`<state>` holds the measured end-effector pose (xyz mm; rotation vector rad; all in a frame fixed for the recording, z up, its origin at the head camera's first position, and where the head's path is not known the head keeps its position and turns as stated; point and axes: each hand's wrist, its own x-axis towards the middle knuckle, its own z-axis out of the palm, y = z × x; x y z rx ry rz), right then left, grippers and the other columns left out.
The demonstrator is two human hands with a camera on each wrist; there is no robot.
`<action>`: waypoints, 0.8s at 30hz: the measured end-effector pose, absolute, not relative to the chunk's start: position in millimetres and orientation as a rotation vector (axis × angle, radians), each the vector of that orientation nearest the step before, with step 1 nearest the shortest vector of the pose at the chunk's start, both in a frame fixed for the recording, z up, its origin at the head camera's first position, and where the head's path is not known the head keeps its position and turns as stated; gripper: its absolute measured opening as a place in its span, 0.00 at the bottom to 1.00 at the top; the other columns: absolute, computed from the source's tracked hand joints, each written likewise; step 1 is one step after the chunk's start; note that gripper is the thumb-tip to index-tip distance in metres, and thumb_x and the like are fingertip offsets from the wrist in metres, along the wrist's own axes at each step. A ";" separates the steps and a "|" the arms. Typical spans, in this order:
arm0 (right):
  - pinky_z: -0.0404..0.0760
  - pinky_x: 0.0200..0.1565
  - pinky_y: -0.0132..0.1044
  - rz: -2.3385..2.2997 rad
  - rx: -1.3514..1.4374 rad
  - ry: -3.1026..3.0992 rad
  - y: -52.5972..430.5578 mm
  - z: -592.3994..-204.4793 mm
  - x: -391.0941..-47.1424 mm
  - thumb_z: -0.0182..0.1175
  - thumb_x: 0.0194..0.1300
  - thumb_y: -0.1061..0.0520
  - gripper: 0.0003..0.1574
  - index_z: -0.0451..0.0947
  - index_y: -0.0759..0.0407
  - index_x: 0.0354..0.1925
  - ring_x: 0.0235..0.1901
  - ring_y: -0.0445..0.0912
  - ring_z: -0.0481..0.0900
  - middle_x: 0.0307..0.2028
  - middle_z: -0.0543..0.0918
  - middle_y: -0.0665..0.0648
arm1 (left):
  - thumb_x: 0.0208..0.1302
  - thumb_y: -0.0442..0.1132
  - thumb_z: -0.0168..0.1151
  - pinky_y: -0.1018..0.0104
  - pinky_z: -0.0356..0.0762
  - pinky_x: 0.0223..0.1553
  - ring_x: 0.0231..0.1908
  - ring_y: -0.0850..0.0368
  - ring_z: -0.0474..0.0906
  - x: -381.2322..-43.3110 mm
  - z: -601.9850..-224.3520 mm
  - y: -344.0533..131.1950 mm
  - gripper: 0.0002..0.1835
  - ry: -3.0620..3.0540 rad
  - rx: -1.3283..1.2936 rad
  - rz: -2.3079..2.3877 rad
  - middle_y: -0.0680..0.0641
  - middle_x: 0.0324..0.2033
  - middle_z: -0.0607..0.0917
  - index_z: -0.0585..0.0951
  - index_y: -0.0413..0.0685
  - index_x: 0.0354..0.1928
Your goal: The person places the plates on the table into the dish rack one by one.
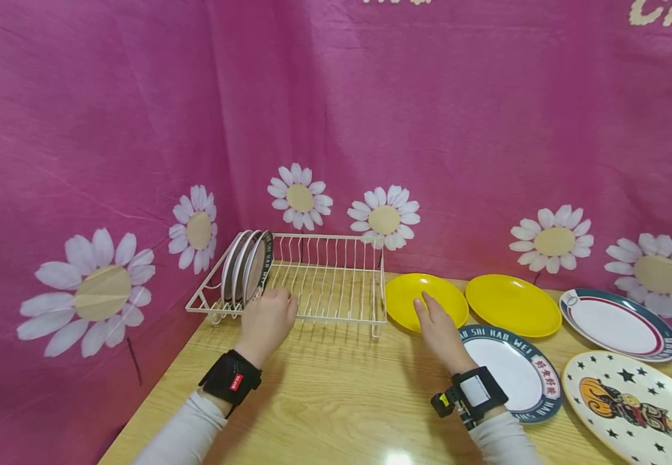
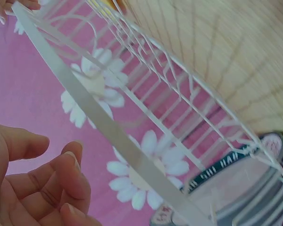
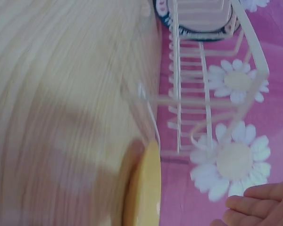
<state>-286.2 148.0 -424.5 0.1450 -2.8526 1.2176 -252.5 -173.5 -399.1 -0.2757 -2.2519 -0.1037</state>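
A white wire dish rack (image 1: 324,316) stands at the back left of the table, with several plates (image 1: 259,265) upright in its left end; the front one has a dark patterned rim. My left hand (image 1: 268,320) is just in front of the rack's front rail near those plates. In the left wrist view its fingers (image 2: 73,174) are loosely bent and hold nothing. To the right, my right hand (image 1: 441,332) reaches out over the near part of a yellow plate (image 1: 408,300), fingers extended and holding nothing. That plate lies flat beside the rack's right end.
Another yellow plate (image 1: 512,305) lies further right, beside a white plate with a dark and red rim (image 1: 620,323). Nearer are a dark-rimmed lettered plate (image 1: 501,368) and a cream plate with stars and a pumpkin (image 1: 632,407). A pink flowered curtain (image 1: 428,129) hangs behind the table.
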 end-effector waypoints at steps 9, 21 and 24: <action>0.50 0.70 0.63 1.065 0.073 -2.888 210.5 -417.5 -277.1 0.29 0.77 0.35 0.47 0.41 0.69 0.74 0.73 0.69 0.48 0.73 0.50 0.75 | 0.61 0.44 0.66 0.70 0.53 0.10 0.09 0.60 0.63 -247.7 -404.5 -150.7 0.11 -2.290 -0.350 -0.131 0.50 0.13 0.78 0.80 0.45 0.25; 0.60 0.63 0.68 0.805 -0.006 -3.053 298.3 -423.2 -275.5 0.35 0.75 0.33 0.54 0.46 0.83 0.68 0.64 0.76 0.58 0.65 0.57 0.85 | 0.62 0.46 0.65 0.74 0.46 0.13 0.10 0.65 0.55 -239.1 -416.5 -136.2 0.11 -2.332 -0.390 -0.188 0.53 0.13 0.77 0.80 0.48 0.27; 0.66 0.59 0.67 0.675 -0.032 -3.086 314.6 -430.8 -277.5 0.42 0.74 0.37 0.51 0.53 0.85 0.65 0.59 0.76 0.65 0.61 0.63 0.85 | 0.62 0.46 0.65 0.74 0.45 0.13 0.10 0.66 0.54 -237.9 -420.8 -134.9 0.11 -2.321 -0.411 -0.186 0.53 0.13 0.77 0.81 0.48 0.26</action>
